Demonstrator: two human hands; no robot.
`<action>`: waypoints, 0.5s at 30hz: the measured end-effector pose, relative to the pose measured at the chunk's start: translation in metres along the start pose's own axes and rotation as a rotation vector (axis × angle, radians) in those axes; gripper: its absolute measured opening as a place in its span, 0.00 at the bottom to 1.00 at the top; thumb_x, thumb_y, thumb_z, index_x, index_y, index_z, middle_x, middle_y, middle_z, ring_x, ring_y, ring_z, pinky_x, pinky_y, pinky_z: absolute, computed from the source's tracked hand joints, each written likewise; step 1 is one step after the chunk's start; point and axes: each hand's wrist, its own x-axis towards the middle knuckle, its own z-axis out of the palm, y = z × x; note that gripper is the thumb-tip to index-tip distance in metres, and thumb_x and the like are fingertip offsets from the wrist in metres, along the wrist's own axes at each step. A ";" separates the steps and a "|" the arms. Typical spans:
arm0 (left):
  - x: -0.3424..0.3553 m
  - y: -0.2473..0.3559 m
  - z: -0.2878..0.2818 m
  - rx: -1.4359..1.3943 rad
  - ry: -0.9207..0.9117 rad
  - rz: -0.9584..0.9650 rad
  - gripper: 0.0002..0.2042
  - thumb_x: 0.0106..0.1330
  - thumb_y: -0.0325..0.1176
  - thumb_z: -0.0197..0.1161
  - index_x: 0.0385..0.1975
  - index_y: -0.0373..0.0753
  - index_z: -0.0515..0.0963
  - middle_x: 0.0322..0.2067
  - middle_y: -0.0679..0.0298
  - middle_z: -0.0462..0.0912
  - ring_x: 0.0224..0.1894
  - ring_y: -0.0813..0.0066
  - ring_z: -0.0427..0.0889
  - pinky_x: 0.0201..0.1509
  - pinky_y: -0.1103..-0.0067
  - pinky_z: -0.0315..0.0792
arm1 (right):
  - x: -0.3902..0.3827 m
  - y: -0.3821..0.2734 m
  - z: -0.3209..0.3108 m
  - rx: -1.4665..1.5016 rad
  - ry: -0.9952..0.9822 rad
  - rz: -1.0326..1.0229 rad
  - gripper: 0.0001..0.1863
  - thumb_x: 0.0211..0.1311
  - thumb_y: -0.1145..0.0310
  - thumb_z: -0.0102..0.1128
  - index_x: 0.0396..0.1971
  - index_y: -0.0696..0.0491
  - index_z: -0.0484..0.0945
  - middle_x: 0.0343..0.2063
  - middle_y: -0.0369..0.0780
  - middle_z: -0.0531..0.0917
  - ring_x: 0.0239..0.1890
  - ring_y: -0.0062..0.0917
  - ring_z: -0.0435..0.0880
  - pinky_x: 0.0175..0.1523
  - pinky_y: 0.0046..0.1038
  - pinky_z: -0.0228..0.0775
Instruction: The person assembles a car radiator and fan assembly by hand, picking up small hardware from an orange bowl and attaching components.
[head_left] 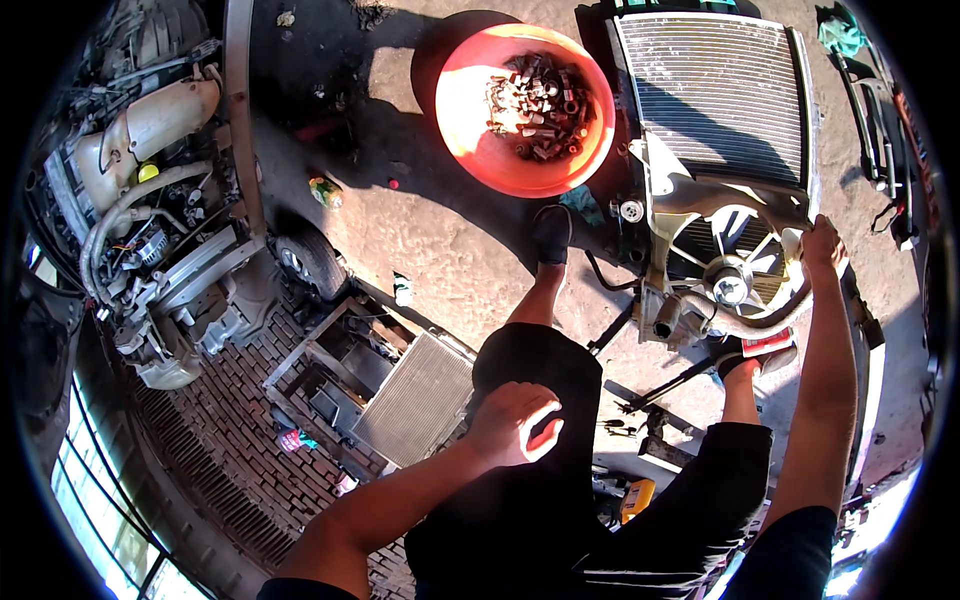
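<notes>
The right hand (pixel 822 245) is at the right edge of the pale shroud (pixel 690 200), its fingers curled over the rim and holding it; how firmly they press, I cannot tell. The shroud stands in front of the person, to the right, at the near end of a finned radiator (pixel 715 80), and the fan (pixel 732 285) sits inside it, its blades spread around a round hub. A thick hose (pixel 775 322) bends along the near side of the fan. The left hand (pixel 510 425) is well apart from all this, over the left knee (pixel 535 365), loosely curled with a narrow gap between thumb and fingers and nothing visible in it. Beyond the left shoe (pixel 552 235), left of the radiator, a red tub (pixel 465 110) holds a heap of small metal parts (pixel 545 105), partly in hard sunlight. To the left of the left knee, a flat finned core (pixel 415 400) leans beside a frame (pixel 310 345), near a wheel (pixel 310 265). Farther left, over bricks (pixel 240 400), are a whitish tank (pixel 150 130) and bent pipes (pixel 120 215).
</notes>
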 end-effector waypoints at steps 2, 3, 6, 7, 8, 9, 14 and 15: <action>0.001 0.001 -0.001 0.003 -0.001 -0.006 0.10 0.55 0.28 0.72 0.36 0.39 0.80 0.34 0.61 0.83 0.34 0.61 0.83 0.41 0.69 0.75 | -0.010 -0.007 -0.006 -0.005 0.042 -0.021 0.09 0.65 0.60 0.56 0.42 0.44 0.79 0.40 0.48 0.88 0.46 0.51 0.88 0.50 0.52 0.78; 0.001 0.001 -0.001 0.003 -0.002 -0.005 0.10 0.55 0.28 0.72 0.36 0.39 0.80 0.34 0.61 0.83 0.34 0.61 0.83 0.41 0.69 0.75 | -0.013 -0.008 -0.009 -0.013 0.085 -0.040 0.08 0.65 0.60 0.57 0.41 0.44 0.78 0.38 0.47 0.88 0.44 0.50 0.88 0.50 0.53 0.77; 0.002 0.001 0.002 -0.010 -0.020 0.006 0.10 0.55 0.28 0.72 0.35 0.39 0.80 0.34 0.61 0.83 0.34 0.61 0.83 0.41 0.69 0.75 | -0.019 -0.001 -0.007 -0.106 0.211 -0.096 0.06 0.65 0.61 0.58 0.38 0.43 0.77 0.35 0.43 0.87 0.41 0.45 0.89 0.46 0.52 0.76; 0.002 0.001 0.003 0.005 -0.034 0.007 0.11 0.54 0.27 0.72 0.36 0.39 0.81 0.35 0.62 0.85 0.35 0.62 0.85 0.41 0.70 0.75 | -0.019 0.003 -0.006 -0.110 0.212 -0.093 0.06 0.65 0.61 0.58 0.38 0.43 0.77 0.35 0.43 0.87 0.41 0.45 0.89 0.46 0.52 0.76; 0.002 0.001 0.004 0.023 -0.047 0.005 0.11 0.53 0.27 0.72 0.37 0.40 0.82 0.36 0.63 0.87 0.36 0.62 0.87 0.41 0.71 0.76 | -0.018 0.003 -0.005 -0.140 0.212 -0.120 0.05 0.65 0.61 0.58 0.38 0.43 0.77 0.35 0.42 0.87 0.40 0.44 0.89 0.45 0.50 0.76; 0.003 0.001 0.004 0.022 -0.048 0.005 0.11 0.53 0.27 0.72 0.37 0.40 0.82 0.36 0.63 0.87 0.36 0.62 0.87 0.41 0.71 0.76 | -0.018 0.003 -0.004 -0.170 0.212 -0.148 0.05 0.66 0.62 0.58 0.38 0.43 0.78 0.35 0.41 0.86 0.40 0.42 0.89 0.43 0.48 0.76; 0.001 0.002 0.002 0.038 -0.045 -0.006 0.11 0.53 0.27 0.72 0.36 0.39 0.82 0.36 0.63 0.87 0.36 0.62 0.87 0.41 0.71 0.77 | -0.028 -0.006 -0.005 -0.069 0.334 -0.198 0.04 0.63 0.64 0.59 0.36 0.43 0.78 0.34 0.40 0.85 0.38 0.41 0.89 0.42 0.47 0.76; 0.003 0.003 0.003 0.034 -0.046 -0.002 0.11 0.53 0.27 0.72 0.36 0.39 0.82 0.36 0.63 0.87 0.36 0.62 0.87 0.41 0.71 0.77 | -0.026 0.002 0.001 -0.047 0.365 -0.202 0.04 0.63 0.63 0.60 0.36 0.43 0.78 0.34 0.40 0.85 0.38 0.41 0.89 0.42 0.47 0.76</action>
